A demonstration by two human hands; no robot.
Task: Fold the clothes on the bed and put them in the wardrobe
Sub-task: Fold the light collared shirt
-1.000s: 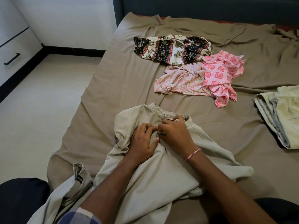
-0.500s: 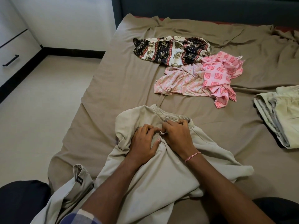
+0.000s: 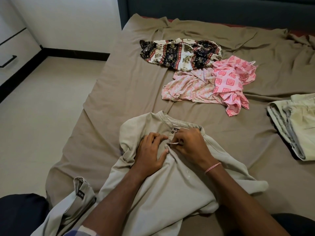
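Observation:
A beige collared shirt [image 3: 170, 184] lies crumpled on the near part of the bed [image 3: 119, 92], collar pointing away from me. My left hand [image 3: 150, 152] rests on its chest with fingers curled at the button placket. My right hand [image 3: 189, 145] pinches the placket's edge just below the collar, where two small buttons show. Farther back lie a black-and-white patterned garment [image 3: 179, 53], a pale pink printed garment [image 3: 189, 87] and a bright pink patterned one [image 3: 233, 82], all unfolded.
A folded pale green garment [image 3: 296, 123] sits at the bed's right edge. White drawers with a black handle [image 3: 8, 61] stand at the far left across the light floor [image 3: 42, 108]. A dark headboard [image 3: 221, 11] runs along the back.
Both hands stayed at the shirt's placket, fingers shifting slightly; the placket has opened a little, exposing the buttons. The camera moved a bit closer.

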